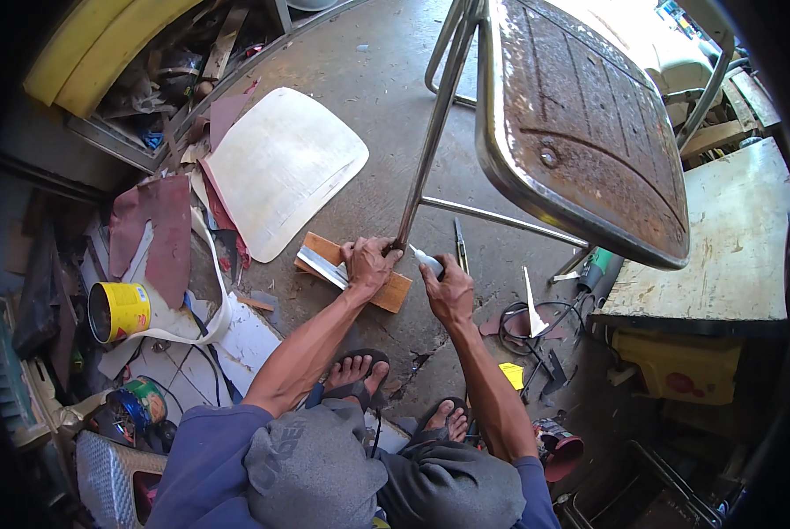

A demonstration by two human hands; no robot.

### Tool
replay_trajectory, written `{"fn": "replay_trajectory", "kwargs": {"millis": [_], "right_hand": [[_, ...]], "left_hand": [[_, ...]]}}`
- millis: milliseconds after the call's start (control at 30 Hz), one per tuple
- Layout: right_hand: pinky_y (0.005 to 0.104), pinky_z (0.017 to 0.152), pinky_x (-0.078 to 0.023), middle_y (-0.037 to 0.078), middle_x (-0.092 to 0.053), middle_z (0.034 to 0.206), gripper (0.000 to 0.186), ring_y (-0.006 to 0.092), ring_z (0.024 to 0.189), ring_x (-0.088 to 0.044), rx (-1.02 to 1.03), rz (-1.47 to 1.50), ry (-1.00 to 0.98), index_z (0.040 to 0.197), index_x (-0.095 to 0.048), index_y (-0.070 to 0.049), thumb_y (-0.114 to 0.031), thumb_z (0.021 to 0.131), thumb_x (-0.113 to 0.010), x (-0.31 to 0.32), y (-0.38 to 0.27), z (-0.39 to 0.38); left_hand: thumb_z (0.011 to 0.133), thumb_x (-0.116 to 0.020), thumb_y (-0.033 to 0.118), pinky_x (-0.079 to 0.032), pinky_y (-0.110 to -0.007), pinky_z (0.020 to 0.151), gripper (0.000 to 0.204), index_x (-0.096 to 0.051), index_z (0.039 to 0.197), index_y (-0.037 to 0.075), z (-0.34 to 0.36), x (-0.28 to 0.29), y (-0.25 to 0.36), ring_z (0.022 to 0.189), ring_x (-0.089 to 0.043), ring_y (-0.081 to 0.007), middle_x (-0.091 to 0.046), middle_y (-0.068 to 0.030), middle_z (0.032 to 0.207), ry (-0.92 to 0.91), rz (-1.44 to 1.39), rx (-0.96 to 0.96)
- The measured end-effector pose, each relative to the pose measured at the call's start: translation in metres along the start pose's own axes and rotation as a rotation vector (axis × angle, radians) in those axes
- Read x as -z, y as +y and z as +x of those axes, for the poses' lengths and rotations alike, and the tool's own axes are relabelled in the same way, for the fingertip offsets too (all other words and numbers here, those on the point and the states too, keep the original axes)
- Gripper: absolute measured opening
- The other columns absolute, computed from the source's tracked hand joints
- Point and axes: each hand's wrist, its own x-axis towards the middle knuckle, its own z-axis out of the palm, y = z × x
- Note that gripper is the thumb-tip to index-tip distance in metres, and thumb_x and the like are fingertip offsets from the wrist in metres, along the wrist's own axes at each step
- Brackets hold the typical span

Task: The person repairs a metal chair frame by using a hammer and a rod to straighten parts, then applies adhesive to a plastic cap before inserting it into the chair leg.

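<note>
A folding metal chair with a rusty brown seat stands tilted before me. My left hand is closed round the lower end of its chair leg. Under that hand lies a brown wooden board with a pale metal strip on it. My right hand grips a small white squeeze bottle, its thin nozzle pointing at the leg's end. What the bottle holds cannot be seen. The left fingertips are partly hidden behind the leg.
A white seat panel lies on the floor at left, beside torn maroon vinyl and a yellow can. Pliers-like tool lies beyond my right hand. At right are a tangled cable, a green-and-grey power tool and a worn tabletop.
</note>
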Motion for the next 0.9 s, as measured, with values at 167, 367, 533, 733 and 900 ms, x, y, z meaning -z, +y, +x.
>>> {"fn": "replay_trajectory", "kwargs": {"millis": [167,367,533,733,900], "right_hand": [[0.0407,0.066,-0.053,0.020,-0.069,0.081,0.028,0.0321,0.071,-0.070,0.079,-0.091,0.005,0.100,-0.066,0.000,-0.025,0.090,-0.072,-0.017,0.005,0.010],[0.0419,0.066,-0.053,0.022,-0.069,0.082,0.025,0.0356,0.073,-0.070,0.081,-0.151,-0.016,0.098,-0.065,0.000,-0.023,0.090,-0.071,-0.025,0.001,0.014],[0.0432,0.066,-0.053,0.023,-0.068,0.081,0.024,0.0377,0.073,-0.070,0.077,-0.168,0.010,0.097,-0.065,0.000,-0.022,0.089,-0.071,-0.022,0.001,0.013],[0.0462,0.067,-0.053,0.024,-0.068,0.081,0.025,0.0400,0.075,-0.069,0.068,-0.189,-0.026,0.097,-0.064,0.000,-0.023,0.089,-0.071,-0.020,-0.005,0.015],[0.0454,0.066,-0.053,0.024,-0.068,0.079,0.026,0.0393,0.073,-0.069,0.086,-0.217,-0.032,0.097,-0.064,0.001,-0.024,0.089,-0.070,-0.023,-0.005,0.018]], "left_hand": [[0.085,-0.071,0.040,-0.029,-0.043,0.097,0.034,-0.077,0.107,0.015,-0.001,-0.004,-0.004,0.100,-0.060,-0.0238,-0.073,-0.0052,0.102,0.021,-0.032,0.000],[0.084,-0.073,0.039,-0.030,-0.044,0.098,0.033,-0.078,0.106,0.015,-0.001,0.000,0.003,0.097,-0.063,-0.0252,-0.073,-0.0068,0.097,0.033,0.023,0.010],[0.086,-0.071,0.037,-0.027,-0.049,0.102,0.029,-0.078,0.104,0.015,0.001,0.007,0.010,0.100,-0.063,-0.0275,-0.073,-0.0088,0.100,-0.021,0.019,0.039],[0.087,-0.070,0.037,-0.025,-0.053,0.102,0.028,-0.078,0.103,0.016,0.002,0.008,0.003,0.099,-0.064,-0.0298,-0.073,-0.0107,0.099,-0.023,-0.023,0.013],[0.090,-0.066,0.041,-0.026,-0.053,0.100,0.030,-0.078,0.102,0.017,0.007,0.007,-0.002,0.098,-0.064,-0.0301,-0.074,-0.0114,0.098,-0.078,-0.014,0.036]]}}
